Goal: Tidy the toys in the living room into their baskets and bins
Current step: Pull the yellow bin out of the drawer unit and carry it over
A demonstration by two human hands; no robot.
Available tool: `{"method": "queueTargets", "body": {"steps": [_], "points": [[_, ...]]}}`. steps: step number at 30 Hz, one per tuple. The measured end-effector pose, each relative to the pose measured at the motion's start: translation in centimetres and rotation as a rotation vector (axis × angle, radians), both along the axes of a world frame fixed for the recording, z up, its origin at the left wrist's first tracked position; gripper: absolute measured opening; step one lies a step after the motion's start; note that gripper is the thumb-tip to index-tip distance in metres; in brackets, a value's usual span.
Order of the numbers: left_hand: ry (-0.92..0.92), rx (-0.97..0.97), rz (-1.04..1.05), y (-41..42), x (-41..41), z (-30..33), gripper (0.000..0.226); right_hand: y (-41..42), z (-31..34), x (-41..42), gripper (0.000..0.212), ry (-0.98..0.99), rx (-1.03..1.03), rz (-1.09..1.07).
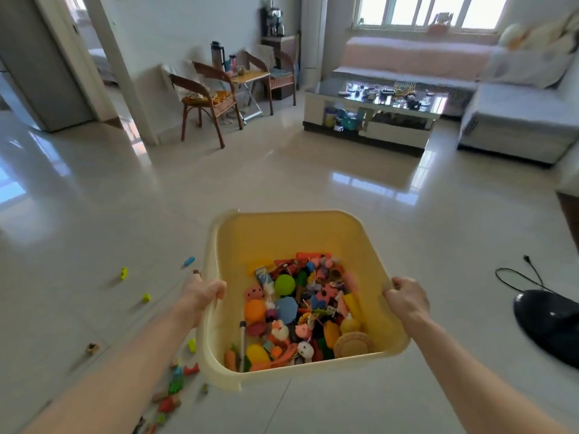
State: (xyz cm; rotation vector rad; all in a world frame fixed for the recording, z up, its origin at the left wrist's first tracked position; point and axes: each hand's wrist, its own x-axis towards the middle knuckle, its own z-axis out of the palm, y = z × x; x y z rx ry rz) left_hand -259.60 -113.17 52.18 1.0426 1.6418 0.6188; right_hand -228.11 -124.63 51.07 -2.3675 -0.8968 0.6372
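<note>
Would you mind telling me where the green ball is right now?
In the head view, the green ball lies in the yellow bin, left of centre among the toys, beside the blue block.

Glossy tiled floor (282,170); scattered small toys (175,383) at left; black cable (517,275)

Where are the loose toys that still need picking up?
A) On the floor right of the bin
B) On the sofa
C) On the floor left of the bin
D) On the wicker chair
C: small coloured loose toys lie scattered on the floor left of the yellow bin, beside the left hand.
</note>
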Motion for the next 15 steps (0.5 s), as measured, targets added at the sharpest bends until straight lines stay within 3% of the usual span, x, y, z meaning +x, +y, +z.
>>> {"method": "queueTargets", "body": {"steps": [4, 15], "points": [[0.015, -0.004, -0.067, 7.3, 4.8, -0.2, 0.036, 5.5, -0.3, 4.5, 0.011, 0.012, 0.015, -0.025], [0.005, -0.016, -0.181, 31.6, 17.7, -2.1, 0.035, 26.6, -3.1, 15.1, 0.012, 0.095, 0.016, -0.185]]}}
